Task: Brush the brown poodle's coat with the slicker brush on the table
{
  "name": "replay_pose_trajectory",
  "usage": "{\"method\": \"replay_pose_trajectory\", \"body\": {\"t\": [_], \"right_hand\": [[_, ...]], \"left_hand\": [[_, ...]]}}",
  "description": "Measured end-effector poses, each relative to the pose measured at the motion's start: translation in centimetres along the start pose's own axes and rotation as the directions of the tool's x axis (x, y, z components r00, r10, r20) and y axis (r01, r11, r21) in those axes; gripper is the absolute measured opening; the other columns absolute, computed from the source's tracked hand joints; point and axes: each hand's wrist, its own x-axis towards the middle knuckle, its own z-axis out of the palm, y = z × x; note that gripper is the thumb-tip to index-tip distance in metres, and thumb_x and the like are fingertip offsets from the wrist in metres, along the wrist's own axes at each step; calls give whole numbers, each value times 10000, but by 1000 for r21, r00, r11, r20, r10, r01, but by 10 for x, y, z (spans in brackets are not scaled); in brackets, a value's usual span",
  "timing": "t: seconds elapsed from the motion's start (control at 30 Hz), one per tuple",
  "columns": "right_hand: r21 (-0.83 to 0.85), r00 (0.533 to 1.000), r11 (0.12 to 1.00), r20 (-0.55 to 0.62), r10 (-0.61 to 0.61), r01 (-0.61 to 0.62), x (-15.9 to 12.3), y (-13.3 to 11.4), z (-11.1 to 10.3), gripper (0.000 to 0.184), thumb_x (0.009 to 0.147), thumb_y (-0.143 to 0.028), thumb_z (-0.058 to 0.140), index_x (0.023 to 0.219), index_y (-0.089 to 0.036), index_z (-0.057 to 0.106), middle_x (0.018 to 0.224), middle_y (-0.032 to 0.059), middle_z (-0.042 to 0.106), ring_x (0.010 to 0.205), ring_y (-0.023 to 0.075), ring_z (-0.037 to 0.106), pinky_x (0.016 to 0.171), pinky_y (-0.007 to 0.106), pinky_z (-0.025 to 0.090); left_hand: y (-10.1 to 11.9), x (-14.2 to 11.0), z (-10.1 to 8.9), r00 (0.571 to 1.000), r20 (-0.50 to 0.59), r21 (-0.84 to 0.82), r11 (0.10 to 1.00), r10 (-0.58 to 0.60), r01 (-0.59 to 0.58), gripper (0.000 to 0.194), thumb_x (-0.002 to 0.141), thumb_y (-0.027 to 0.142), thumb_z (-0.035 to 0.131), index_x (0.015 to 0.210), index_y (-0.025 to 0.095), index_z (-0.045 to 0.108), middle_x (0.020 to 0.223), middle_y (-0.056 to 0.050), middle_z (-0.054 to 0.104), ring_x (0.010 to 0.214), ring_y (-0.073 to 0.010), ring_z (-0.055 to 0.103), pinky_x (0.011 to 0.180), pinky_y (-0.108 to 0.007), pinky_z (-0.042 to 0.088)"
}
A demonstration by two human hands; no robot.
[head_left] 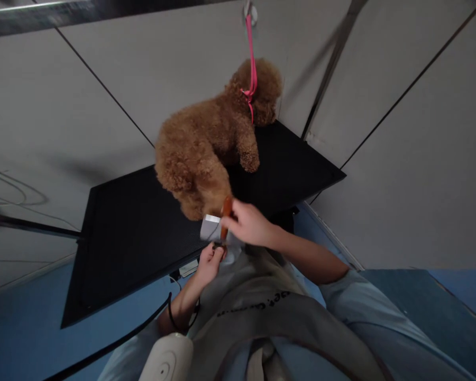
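Note:
A brown curly-coated dog (206, 137) stands on the black grooming table (127, 233), its head turned away from me. A pink loop leash (251, 58) runs from its neck up to a fixing above. My right hand (248, 222) is closed around the brown wooden handle of a slicker brush (225, 217), close beside the dog's hind leg. The brush's pale grey head looks blurred. Just below it, my left hand (211, 262) has its fingers pinched on a small dark item that I cannot make out.
A white rounded device (168, 357) sits at the bottom, near my left arm. A black bar (115, 341) slants up from the lower left. Grey wall panels (103, 63) stand behind the table, and the floor (24, 307) is blue.

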Motion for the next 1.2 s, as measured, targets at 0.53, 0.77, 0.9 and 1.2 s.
{"method": "replay_pose_trajectory", "body": {"t": [0.53,0.77,0.9,1.2], "right_hand": [[642,966,758,-248,66,114,4,19,48,209,818,-366,561,904,-179,527,837,32,610,764,149,597,740,298,494],[809,927,543,-351,134,228,4,25,76,273,768,-431,645,866,-199,539,808,15,599,742,149,597,708,288,497],[850,762,466,-466,449,245,14,51,76,328,758,-470,637,879,-210,478,676,-40,530,574,101,522,565,232,451],[911,896,413,193,-399,-12,-58,16,84,392,801,-506,614,955,-146,610,878,66,652,803,145,615,709,272,489]], "left_hand": [[73,-45,-39,937,187,-721,607,-294,334,474,906,492,422,630,221,147,460,100,6,385,-56,-63,291,-186,42],[114,-54,-43,913,409,-912,-41,7,409,291,935,173,428,657,173,344,441,99,283,319,-5,186,308,-35,156],[132,-51,-53,901,423,-902,-49,94,428,264,930,174,427,667,166,413,445,91,330,332,-2,279,297,-36,140],[170,-43,-66,881,471,-878,70,-40,473,244,908,163,408,676,150,481,427,70,394,323,-16,287,282,-60,135]]}}
